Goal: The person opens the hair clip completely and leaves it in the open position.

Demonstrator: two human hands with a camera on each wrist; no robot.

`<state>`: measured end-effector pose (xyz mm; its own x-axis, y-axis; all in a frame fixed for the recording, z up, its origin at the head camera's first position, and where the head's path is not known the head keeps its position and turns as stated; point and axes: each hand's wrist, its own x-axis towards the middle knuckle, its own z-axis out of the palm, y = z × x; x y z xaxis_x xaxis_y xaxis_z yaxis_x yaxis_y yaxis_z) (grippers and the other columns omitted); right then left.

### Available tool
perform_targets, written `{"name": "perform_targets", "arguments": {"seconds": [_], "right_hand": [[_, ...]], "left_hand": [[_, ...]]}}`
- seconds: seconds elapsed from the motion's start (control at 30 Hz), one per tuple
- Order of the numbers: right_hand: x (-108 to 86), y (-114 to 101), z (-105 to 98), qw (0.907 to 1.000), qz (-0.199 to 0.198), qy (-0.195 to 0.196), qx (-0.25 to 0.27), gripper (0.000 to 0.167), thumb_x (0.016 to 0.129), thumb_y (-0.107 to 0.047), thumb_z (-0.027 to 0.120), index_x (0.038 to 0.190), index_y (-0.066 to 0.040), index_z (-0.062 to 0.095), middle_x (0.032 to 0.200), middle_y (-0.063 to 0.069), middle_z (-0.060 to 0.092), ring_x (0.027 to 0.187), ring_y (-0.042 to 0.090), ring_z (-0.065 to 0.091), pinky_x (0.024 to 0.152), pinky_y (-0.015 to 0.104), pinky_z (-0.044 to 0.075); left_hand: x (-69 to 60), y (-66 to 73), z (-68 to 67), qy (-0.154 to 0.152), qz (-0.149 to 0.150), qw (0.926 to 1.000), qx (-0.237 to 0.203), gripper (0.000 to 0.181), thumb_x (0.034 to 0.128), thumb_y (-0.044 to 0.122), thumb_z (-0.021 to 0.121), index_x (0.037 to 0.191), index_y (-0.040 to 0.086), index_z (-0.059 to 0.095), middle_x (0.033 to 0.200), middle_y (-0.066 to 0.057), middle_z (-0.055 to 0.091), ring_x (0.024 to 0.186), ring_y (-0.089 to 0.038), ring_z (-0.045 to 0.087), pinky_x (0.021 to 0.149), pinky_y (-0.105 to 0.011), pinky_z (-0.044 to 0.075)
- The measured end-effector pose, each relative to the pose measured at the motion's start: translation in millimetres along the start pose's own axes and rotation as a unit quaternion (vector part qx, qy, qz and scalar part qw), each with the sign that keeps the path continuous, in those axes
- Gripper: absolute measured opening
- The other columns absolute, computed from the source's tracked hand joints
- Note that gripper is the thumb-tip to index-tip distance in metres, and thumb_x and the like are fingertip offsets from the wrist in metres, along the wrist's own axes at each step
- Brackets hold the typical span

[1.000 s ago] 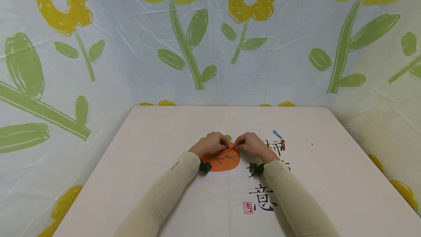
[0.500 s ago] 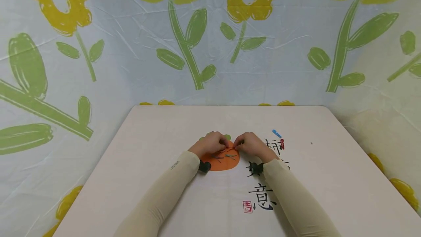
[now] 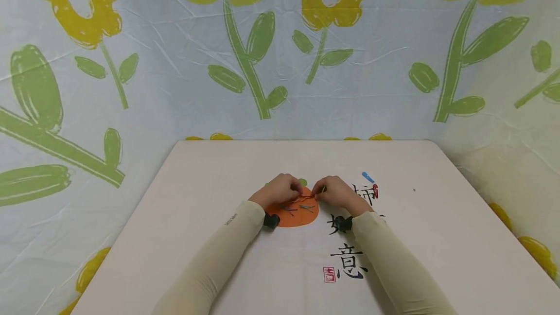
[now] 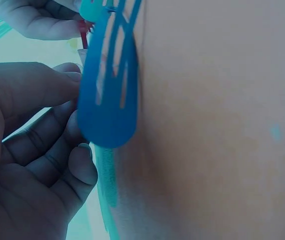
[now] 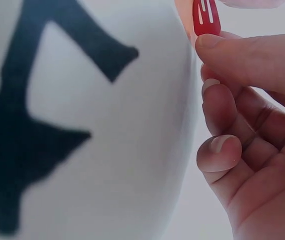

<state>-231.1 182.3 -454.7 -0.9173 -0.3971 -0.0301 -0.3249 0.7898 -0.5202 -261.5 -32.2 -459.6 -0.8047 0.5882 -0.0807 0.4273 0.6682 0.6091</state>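
1. Head view: orange fruit (image 3: 297, 220), printed; red clip (image 3: 307, 196) over the fruit's upper right, long axis crosswise between the hands. Left hand (image 3: 283, 189), as far as shows, pinches its left end; right hand (image 3: 331, 191) pinches its right; neither hand is nearer. Greyish clips (image 3: 307, 207) on the fruit, below the red one.
2. Left wrist view: blue clip (image 4: 107, 110), large, its slots visible, hiding the left hand's pinch.
3. Right wrist view: red clip's slotted end, unresolved from the head, by the fruit's edge.
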Motion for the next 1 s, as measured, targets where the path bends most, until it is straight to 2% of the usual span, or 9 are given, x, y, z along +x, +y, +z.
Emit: {"name": "perform_targets", "arguments": {"seconds": [0.2, 0.43, 0.67, 0.77, 0.87, 1.0], "right_hand": [[-4.1, 0, -7, 1.0, 0.001, -0.001, -0.01, 0.013, 0.087, -0.009, 0.067, 0.094, -0.015, 0.075, 0.095, -0.001, 0.072, 0.089, 0.017, 0.06, 0.082, 0.038, 0.05], [-7.7, 0, -13, 0.9998, 0.003, -0.002, -0.021, 0.012, 0.087, -0.007, 0.066, 0.094, -0.013, 0.075, 0.094, 0.002, 0.072, 0.086, 0.017, 0.058, 0.08, 0.037, 0.05], [-11.9, 8, -19, 0.9993, 0.005, 0.006, -0.037, 0.01, 0.087, -0.01, 0.067, 0.094, -0.012, 0.074, 0.092, 0.001, 0.07, 0.08, 0.015, 0.056, 0.075, 0.033, 0.049], [-15.1, 11, -23, 0.9992, 0.003, 0.012, -0.039, 0.009, 0.086, -0.01, 0.068, 0.094, -0.011, 0.074, 0.09, 0.002, 0.069, 0.078, 0.014, 0.056, 0.072, 0.031, 0.049], [-19.1, 14, -27, 0.9989, 0.007, 0.019, -0.042, 0.009, 0.086, -0.01, 0.068, 0.093, -0.01, 0.074, 0.09, 0.002, 0.069, 0.078, 0.014, 0.057, 0.071, 0.03, 0.049], [-23.8, 19, -31, 0.9984, 0.014, 0.028, -0.047, 0.009, 0.086, -0.011, 0.069, 0.093, -0.009, 0.073, 0.089, 0.002, 0.069, 0.078, 0.015, 0.057, 0.069, 0.03, 0.048]], "left_hand": [[3.8, 0.1, -1.5, 0.001, 0.015, 0.9997, 0.018, 0.018, 0.0897, 0.011, 0.058, 0.095, 0.016, 0.075, 0.095, 0.005, 0.069, 0.087, -0.012, 0.057, 0.076, -0.024, 0.047], [4.0, 7.2, -4.6, -0.001, 0.017, 0.9998, 0.011, 0.021, 0.0891, 0.01, 0.056, 0.099, 0.014, 0.074, 0.117, 0.0, 0.068, 0.097, -0.013, 0.06, 0.084, -0.027, 0.049], [8.9, 19.1, -1.8, -0.003, 0.002, 0.9998, 0.022, 0.019, 0.089, 0.015, 0.058, 0.099, 0.019, 0.073, 0.102, 0.006, 0.067, 0.09, -0.012, 0.058, 0.079, -0.029, 0.049], [11.2, 25.2, 1.2, -0.003, 0.015, 0.9996, 0.022, 0.019, 0.0897, 0.014, 0.059, 0.101, 0.018, 0.074, 0.101, 0.006, 0.067, 0.089, -0.011, 0.058, 0.078, -0.027, 0.049], [13.5, 31.3, 4.1, -0.004, 0.042, 0.999, 0.016, 0.02, 0.0904, 0.011, 0.057, 0.103, 0.013, 0.073, 0.101, 0.003, 0.067, 0.09, -0.012, 0.057, 0.078, -0.026, 0.049], [17.7, 39.2, 7.7, -0.007, 0.049, 0.9986, 0.016, 0.02, 0.0917, 0.012, 0.056, 0.103, 0.013, 0.073, 0.101, 0.003, 0.068, 0.09, -0.012, 0.056, 0.079, -0.024, 0.048]]}}
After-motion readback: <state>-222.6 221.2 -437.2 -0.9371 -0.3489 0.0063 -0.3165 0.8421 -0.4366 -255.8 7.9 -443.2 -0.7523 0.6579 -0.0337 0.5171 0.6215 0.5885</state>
